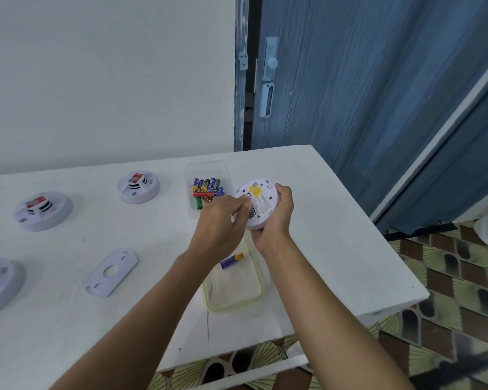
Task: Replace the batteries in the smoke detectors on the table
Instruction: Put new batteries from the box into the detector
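Nearest the person, at 6 o'clock from the hands, a green-rimmed tray [261,288] lies on the table [335,235] with one loose battery [231,261] at its far end, probably a spent one. A flat mounting plate [110,273] lies at about 8 o'clock, well apart from the tray.

Above the tray's far end the person holds the smoke detector [258,198] off the table, its labelled back facing up. The right hand [276,218] cups the rim from the 4 o'clock side, fingers wrapped round the edge. The left hand [223,220] comes in from 8 o'clock with bent fingers, their tips on the back at the dark battery slot. The blur hides whether they pinch a cell or only press.

The step appears to be working a cell in or out of that slot. To do it well, the right hand should brace the body firmly while the left hand works one end of the cell first. The polarity marks need checking before a new cell is seated.

Just beyond, at 10 o'clock, a clear box [190,170] holds the batteries [207,188], close enough to reach. Three more detectors [138,187] wait farther off at 9 o'clock.
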`<state>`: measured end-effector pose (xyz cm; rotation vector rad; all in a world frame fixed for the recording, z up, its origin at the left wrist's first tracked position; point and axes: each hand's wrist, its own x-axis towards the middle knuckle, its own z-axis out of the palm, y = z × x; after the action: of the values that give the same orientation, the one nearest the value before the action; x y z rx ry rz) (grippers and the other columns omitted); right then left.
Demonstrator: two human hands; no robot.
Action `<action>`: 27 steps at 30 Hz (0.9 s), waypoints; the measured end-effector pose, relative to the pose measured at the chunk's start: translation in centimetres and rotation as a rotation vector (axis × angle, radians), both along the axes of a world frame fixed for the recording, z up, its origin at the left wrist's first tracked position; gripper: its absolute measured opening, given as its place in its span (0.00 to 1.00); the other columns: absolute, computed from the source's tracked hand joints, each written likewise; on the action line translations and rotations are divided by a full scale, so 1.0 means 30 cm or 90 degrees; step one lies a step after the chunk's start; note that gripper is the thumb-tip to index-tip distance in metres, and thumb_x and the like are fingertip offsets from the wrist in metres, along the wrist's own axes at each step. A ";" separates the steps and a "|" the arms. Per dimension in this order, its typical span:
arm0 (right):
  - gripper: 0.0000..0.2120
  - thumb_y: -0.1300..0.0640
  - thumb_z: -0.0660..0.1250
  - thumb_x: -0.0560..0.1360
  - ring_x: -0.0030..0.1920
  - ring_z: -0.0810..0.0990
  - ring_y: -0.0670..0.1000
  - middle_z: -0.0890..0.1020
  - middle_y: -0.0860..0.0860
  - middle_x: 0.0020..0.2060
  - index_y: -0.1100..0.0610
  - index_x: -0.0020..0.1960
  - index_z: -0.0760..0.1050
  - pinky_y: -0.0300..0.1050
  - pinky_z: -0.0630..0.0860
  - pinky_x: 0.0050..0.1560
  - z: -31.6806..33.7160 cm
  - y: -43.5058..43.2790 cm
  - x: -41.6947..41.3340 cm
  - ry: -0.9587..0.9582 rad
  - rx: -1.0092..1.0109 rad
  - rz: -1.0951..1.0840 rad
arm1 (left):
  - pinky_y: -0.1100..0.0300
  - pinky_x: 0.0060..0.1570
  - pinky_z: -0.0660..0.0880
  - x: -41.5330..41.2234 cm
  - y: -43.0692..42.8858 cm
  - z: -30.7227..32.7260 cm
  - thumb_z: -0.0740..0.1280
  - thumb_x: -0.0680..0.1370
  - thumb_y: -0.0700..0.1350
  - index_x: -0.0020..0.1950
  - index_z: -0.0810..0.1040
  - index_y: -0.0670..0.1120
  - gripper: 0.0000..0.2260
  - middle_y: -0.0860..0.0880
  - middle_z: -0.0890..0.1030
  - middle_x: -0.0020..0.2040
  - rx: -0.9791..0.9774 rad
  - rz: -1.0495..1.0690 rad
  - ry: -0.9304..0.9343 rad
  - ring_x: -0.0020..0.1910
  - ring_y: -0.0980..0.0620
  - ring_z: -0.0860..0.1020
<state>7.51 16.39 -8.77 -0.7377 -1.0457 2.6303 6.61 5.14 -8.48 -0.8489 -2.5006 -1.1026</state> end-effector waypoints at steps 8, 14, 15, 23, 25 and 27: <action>0.12 0.47 0.58 0.78 0.39 0.76 0.50 0.77 0.49 0.36 0.50 0.40 0.72 0.41 0.70 0.38 -0.006 0.076 -0.045 -0.032 0.048 -0.020 | 0.79 0.41 0.65 -0.186 -0.054 0.059 0.62 0.81 0.45 0.54 0.83 0.48 0.10 0.55 0.82 0.45 -0.009 0.035 -0.164 0.40 0.60 0.76; 0.11 0.46 0.59 0.77 0.44 0.78 0.53 0.79 0.52 0.43 0.52 0.45 0.74 0.42 0.72 0.41 -0.027 0.102 -0.074 -0.038 0.041 -0.023 | 0.65 0.48 0.72 -0.353 -0.082 0.066 0.65 0.76 0.34 0.54 0.84 0.44 0.12 0.48 0.85 0.49 -0.227 0.030 -0.218 0.48 0.53 0.79; 0.11 0.46 0.59 0.77 0.44 0.78 0.53 0.79 0.52 0.43 0.52 0.45 0.74 0.42 0.73 0.41 -0.029 0.104 -0.078 -0.037 0.038 -0.021 | 0.64 0.47 0.73 -0.369 -0.078 0.065 0.65 0.75 0.33 0.53 0.84 0.44 0.13 0.47 0.85 0.49 -0.274 0.010 -0.223 0.48 0.51 0.80; 0.11 0.47 0.58 0.78 0.43 0.78 0.51 0.79 0.51 0.42 0.51 0.43 0.73 0.42 0.72 0.41 -0.032 0.109 -0.106 -0.022 0.029 0.004 | 0.72 0.41 0.66 -0.424 -0.014 0.052 0.66 0.76 0.37 0.56 0.85 0.50 0.14 0.54 0.80 0.49 -0.509 -0.133 -0.195 0.48 0.55 0.75; 0.11 0.47 0.58 0.78 0.45 0.78 0.53 0.79 0.52 0.43 0.51 0.44 0.74 0.43 0.72 0.42 -0.035 0.106 -0.114 -0.012 0.022 0.008 | 0.68 0.45 0.66 -0.442 -0.011 0.036 0.64 0.76 0.36 0.56 0.84 0.51 0.15 0.53 0.82 0.52 -0.541 -0.153 -0.187 0.47 0.56 0.74; 0.11 0.47 0.58 0.78 0.45 0.78 0.52 0.79 0.52 0.42 0.51 0.43 0.74 0.43 0.72 0.42 -0.036 0.107 -0.119 -0.005 0.020 0.010 | 0.68 0.43 0.66 -0.451 -0.008 0.025 0.64 0.75 0.35 0.56 0.84 0.52 0.17 0.54 0.81 0.47 -0.582 -0.177 -0.174 0.44 0.57 0.73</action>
<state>3.94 19.61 -9.83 -0.7360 -1.0969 2.6197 -6.91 4.90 -7.73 -1.3593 -3.2075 -0.0470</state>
